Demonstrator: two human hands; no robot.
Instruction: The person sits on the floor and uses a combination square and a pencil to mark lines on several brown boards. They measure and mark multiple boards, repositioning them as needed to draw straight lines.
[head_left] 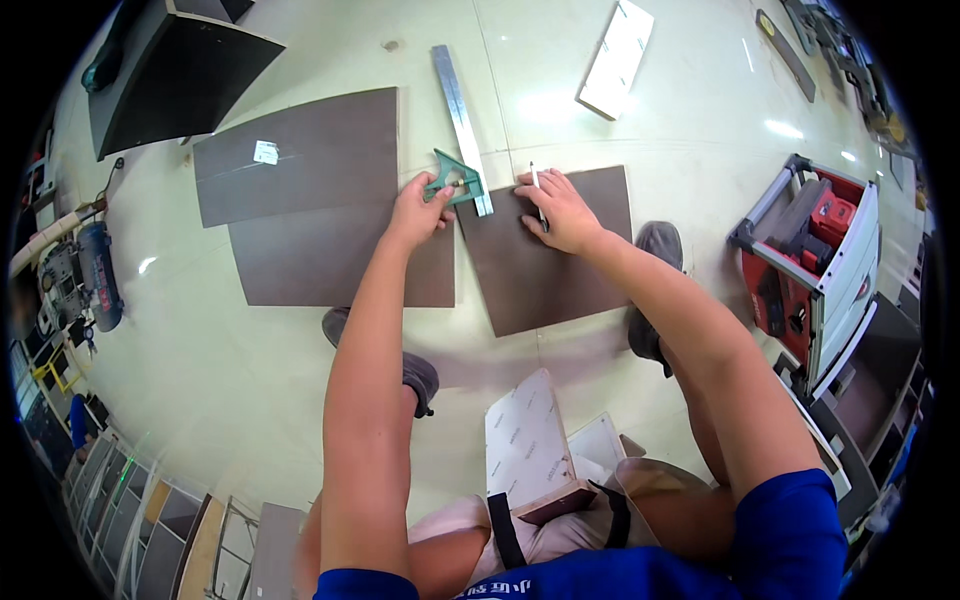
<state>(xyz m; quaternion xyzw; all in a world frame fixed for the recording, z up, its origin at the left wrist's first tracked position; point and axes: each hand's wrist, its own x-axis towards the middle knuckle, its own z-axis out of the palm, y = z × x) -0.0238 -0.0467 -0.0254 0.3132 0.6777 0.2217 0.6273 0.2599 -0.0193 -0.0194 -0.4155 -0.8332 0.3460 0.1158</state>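
My left hand [413, 213] is closed around the green head of a combination square [472, 168]. Its long steel blade [455, 100] points away from me, with the near end over the edge of a dark brown board [545, 285]. My right hand [568, 215] rests on that same board, fingers bent around a slim white pen [535, 178] held nearly upright. Just left of this board lie two more brown panels, a lower one [330, 260] and an upper one [300, 150] overlapping it, with a small white label stuck on.
A white board strip [615, 60] lies on the floor ahead. At right stands a red and grey table saw [810, 250]; a black cabinet piece [180, 80] is at far left. My feet flank the board, and a white-faced panel [525, 440] is between my legs.
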